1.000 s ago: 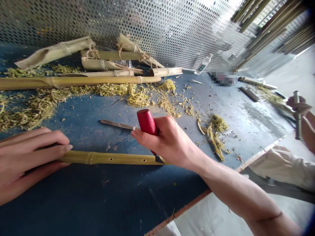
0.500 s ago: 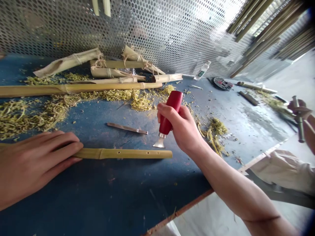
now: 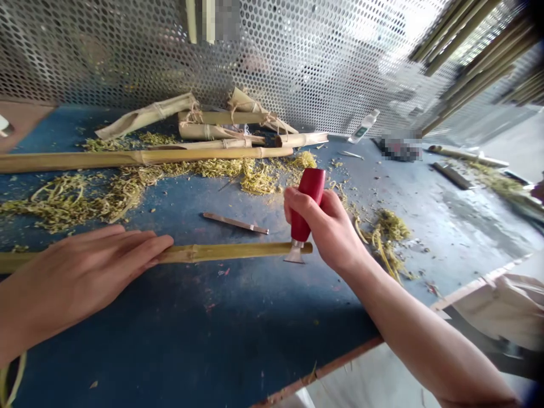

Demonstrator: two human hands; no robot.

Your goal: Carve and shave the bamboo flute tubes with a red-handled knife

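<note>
Left hand (image 3: 80,272) lies spread flat, pressing the bamboo tube (image 3: 229,253) onto the blue workbench (image 3: 212,323); tube runs roughly level from the left edge to just right of mid-frame. Right hand (image 3: 323,226) is in a fist round a red-handled scraper (image 3: 308,190), steel blade pointing down across the tube near its right end, contact unclear. Flat steel tool (image 3: 236,223) lies just above the tube, with bamboo shavings (image 3: 259,178), a long bamboo pole (image 3: 127,158) and twine-tied bamboo pieces (image 3: 212,131) further up, against a perforated metal screen (image 3: 127,56)
</note>
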